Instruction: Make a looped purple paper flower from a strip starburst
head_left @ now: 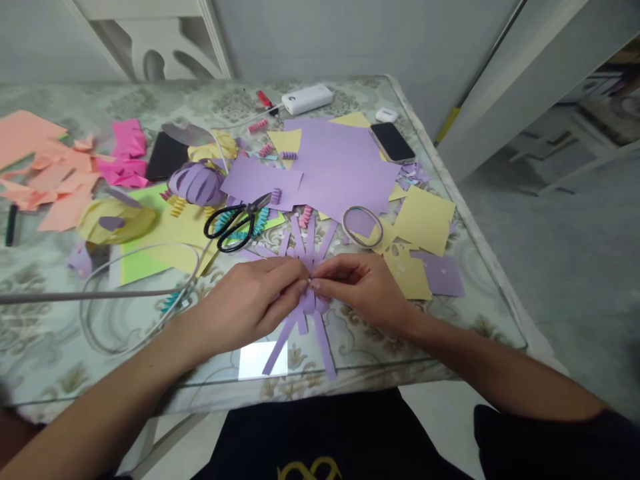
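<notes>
At the near edge of the table (50, 347), I read two hands on one fan of purple paper strips (324, 347): left hand (250, 303) and right hand (363, 287) both pinch its centre, fingertips touching. Beyond lie one pair of scissors (235, 220), one tape ring (363, 227) and one phone (393, 142).

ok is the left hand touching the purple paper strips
Touching. Head view shows the left hand pinching the purple paper strips where they meet.
</notes>
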